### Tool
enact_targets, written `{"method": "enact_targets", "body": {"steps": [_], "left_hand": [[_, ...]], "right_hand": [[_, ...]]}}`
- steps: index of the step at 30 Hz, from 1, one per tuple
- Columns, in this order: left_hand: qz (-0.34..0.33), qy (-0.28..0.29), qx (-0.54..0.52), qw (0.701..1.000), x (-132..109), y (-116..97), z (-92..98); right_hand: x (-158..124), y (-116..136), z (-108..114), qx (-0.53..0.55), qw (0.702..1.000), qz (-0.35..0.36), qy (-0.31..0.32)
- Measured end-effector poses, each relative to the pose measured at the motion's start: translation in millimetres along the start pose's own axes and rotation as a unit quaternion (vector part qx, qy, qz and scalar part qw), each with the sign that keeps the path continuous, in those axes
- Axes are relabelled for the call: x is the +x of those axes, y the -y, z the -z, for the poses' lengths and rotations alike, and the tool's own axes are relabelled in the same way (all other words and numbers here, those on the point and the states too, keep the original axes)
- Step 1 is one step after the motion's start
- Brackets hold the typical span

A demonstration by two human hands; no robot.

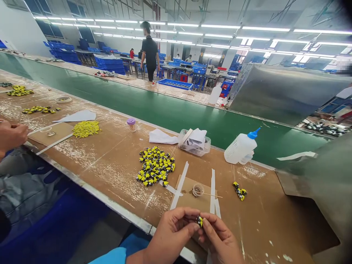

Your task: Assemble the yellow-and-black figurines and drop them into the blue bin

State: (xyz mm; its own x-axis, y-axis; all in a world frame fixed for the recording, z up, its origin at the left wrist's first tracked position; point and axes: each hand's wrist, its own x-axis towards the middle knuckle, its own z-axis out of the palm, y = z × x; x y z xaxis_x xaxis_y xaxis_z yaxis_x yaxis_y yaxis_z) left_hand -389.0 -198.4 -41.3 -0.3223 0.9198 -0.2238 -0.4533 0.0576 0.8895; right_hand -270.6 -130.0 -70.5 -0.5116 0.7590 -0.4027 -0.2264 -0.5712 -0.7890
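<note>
Near the table's front edge my left hand [176, 233] and my right hand [221, 236] meet, both with fingers pinched on one small black-and-yellow figure [199, 220]. Fingertips cover part of it. Just beyond my hands, a small round cup [197, 190] with a thin wooden stick [211, 195] across it stands on a taped cardboard square [187, 183]. Left of that lies a pile of black-and-yellow figures [156, 165]. A few more figures [240, 191] lie to the right.
Behind stand a white squeeze bottle [238, 148] with a blue nozzle and a clear plastic box [194, 143] of paper. Beyond runs a green conveyor belt [165, 108]. Yellow parts [86, 129] lie left, near another person's hand [12, 134]. A metal housing [286, 91] spans the belt at right.
</note>
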Motion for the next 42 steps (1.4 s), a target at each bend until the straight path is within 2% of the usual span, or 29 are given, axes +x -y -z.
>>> {"method": "enact_targets", "body": {"steps": [7, 10, 12, 15, 20, 22, 27, 29, 34, 36, 42], "left_hand": [[-0.025, -0.008, 0.056, 0.998, -0.3, -2.1, 0.9], [-0.014, 0.009, 0.047, 0.999, -0.1, -0.5, 2.5], [0.003, 0.018, 0.038, 0.999, 0.3, 1.7, 3.8], [0.018, 0.006, 0.052, 0.998, 1.5, 4.5, 6.2], [-0.028, -0.018, 0.132, 0.991, 2.4, 3.1, 10.9], [-0.043, -0.007, 0.157, 0.987, 1.7, 0.8, 12.2], [-0.053, 0.014, 0.171, 0.984, -0.3, -1.5, 13.3], [-0.049, 0.020, 0.161, 0.985, -0.4, -1.1, 12.9], [-0.034, 0.023, 0.125, 0.991, -1.1, -1.9, 10.2], [-0.029, 0.021, 0.120, 0.992, -1.8, -2.2, 9.5], [-0.022, 0.009, 0.115, 0.993, -3.6, 1.9, 9.6]], "right_hand": [[-5.9, -0.4, -5.4, -0.106, 0.991, 0.074, -0.039], [-8.4, -4.9, -6.2, -0.154, 0.980, 0.113, -0.055], [-8.2, -7.0, -4.6, -0.207, 0.963, 0.165, -0.053], [-5.4, -4.8, 1.3, -0.327, 0.905, 0.269, -0.040], [-0.6, 5.0, 13.4, -0.483, 0.789, 0.379, 0.035], [0.2, 7.3, 16.8, -0.512, 0.761, 0.396, 0.049], [-0.5, 7.5, 21.1, -0.548, 0.717, 0.425, 0.074], [-2.1, 4.5, 20.1, -0.554, 0.709, 0.432, 0.066], [-8.3, -7.9, 10.1, -0.521, 0.738, 0.427, -0.033], [-10.1, -11.7, 5.7, -0.509, 0.746, 0.427, -0.051], [-12.7, -18.3, 1.1, -0.501, 0.746, 0.424, -0.111]]}}
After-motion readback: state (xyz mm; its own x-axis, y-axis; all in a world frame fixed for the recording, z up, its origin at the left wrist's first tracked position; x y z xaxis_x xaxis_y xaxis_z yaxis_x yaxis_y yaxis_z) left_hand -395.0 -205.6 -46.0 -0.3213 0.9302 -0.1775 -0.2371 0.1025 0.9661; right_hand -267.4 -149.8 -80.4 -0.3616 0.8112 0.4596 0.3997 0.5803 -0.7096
